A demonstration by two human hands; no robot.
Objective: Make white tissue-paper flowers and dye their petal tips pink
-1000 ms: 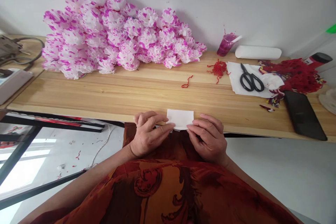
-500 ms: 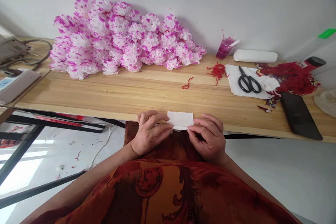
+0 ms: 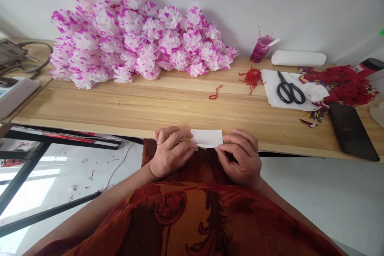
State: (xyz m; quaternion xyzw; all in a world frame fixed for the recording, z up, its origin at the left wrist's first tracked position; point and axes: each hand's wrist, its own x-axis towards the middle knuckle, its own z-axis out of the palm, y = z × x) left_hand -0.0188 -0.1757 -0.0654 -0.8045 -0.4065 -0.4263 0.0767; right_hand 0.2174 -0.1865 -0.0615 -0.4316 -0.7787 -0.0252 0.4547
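A small rectangle of white tissue paper [image 3: 207, 138] is stretched between my two hands at the table's front edge, with a fold along its lower side. My left hand [image 3: 171, 150] pinches its left end between thumb and fingers. At the other end, my right hand [image 3: 241, 158] grips it the same way. Beyond my hands, a short piece of red yarn [image 3: 215, 93] lies on the wooden table [image 3: 135, 106].
Pink-and-white paper flowers [image 3: 144, 44] are heaped along the wall. To the right are a cup of purple liquid [image 3: 260, 50], a white roll [image 3: 298, 58], red yarn pieces [image 3: 251, 80], black scissors [image 3: 289, 88] on white sheets, and a black phone [image 3: 354, 132]. A power strip [image 3: 18, 94] sits far left.
The fold along the paper's lower edge, raised before, now lies flatter. My hands stay at both ends, the right one shifted slightly rightward. The camera view has shifted a little.
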